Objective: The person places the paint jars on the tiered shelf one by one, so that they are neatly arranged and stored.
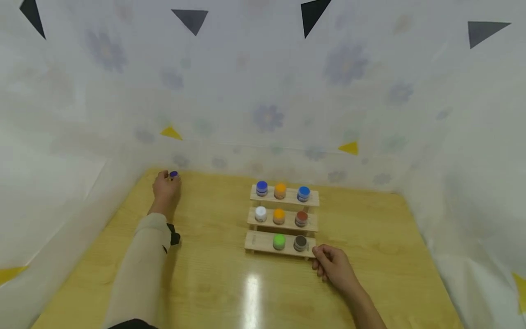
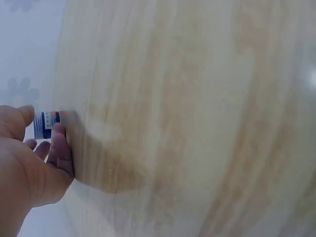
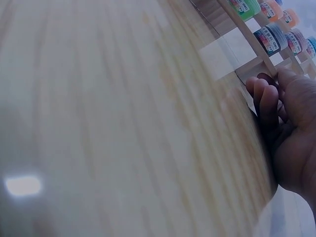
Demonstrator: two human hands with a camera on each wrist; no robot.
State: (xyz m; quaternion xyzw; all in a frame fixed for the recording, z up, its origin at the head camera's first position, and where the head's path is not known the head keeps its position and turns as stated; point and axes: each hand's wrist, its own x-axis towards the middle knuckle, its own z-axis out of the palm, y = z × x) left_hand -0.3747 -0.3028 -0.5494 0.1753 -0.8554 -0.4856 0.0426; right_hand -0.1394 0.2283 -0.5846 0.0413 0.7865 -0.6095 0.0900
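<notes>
At the far left of the table, my left hand (image 1: 166, 186) holds a small paint jar (image 1: 174, 174) with a dark blue lid. In the left wrist view the jar's label (image 2: 51, 120) shows between thumb and fingers. My right hand (image 1: 334, 266) pinches the right end of the lowest step of a three-step wooden rack (image 1: 263, 242). On that step stand a green jar (image 1: 279, 241) and a dark brown or black jar (image 1: 300, 243). The middle step bears white (image 1: 260, 214), orange (image 1: 279, 216) and reddish-brown (image 1: 301, 218) jars.
The top step holds a dark blue jar (image 1: 261, 188), an orange jar (image 1: 280, 190) and a blue jar (image 1: 303, 193). A pale sheet (image 1: 263, 82) with flowers and triangles rises behind the wooden table (image 1: 213, 274) and along its sides.
</notes>
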